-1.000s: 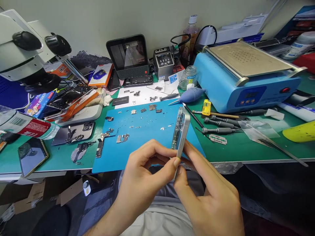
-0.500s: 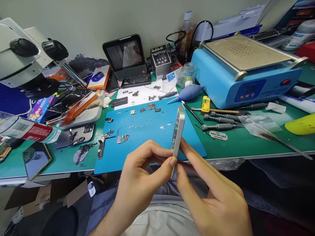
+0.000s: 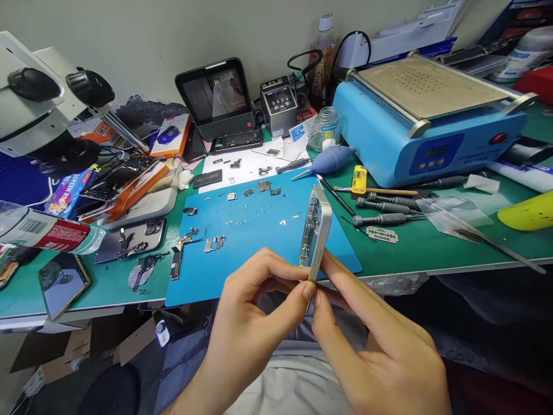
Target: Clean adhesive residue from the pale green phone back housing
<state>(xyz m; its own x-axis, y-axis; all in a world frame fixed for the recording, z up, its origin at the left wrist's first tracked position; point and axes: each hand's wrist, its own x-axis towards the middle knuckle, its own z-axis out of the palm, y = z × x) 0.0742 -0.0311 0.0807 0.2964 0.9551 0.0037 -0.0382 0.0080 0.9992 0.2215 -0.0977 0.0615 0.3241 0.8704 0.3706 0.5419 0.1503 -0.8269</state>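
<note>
A silver phone frame (image 3: 323, 230) stands on edge between my hands, above the near edge of the blue mat (image 3: 254, 259). Its inner side, with metal fittings, faces left. My left hand (image 3: 259, 323) grips its lower part, thumb on the side rail and index finger against the inner side. From the right, my right hand (image 3: 375, 340) holds the same frame, fingers along the back and thumb near the lower end. Small screws and phone parts lie spread over the mat, among them a flex cable piece (image 3: 215, 244) and a metal bracket (image 3: 263, 185).
A blue heating plate machine (image 3: 415, 132) stands at the back right. Screwdrivers (image 3: 384, 219), a razor blade (image 3: 382, 234), tweezers (image 3: 501, 251) and a blue air blower (image 3: 330, 159) lie right of the mat. At left are a microscope (image 3: 38, 109), a plastic bottle (image 3: 52, 230) and phones (image 3: 64, 286).
The phone frame has turned slightly, so more of its inner side shows. Both hands have shifted a little to the right with it, and the view has moved slightly.
</note>
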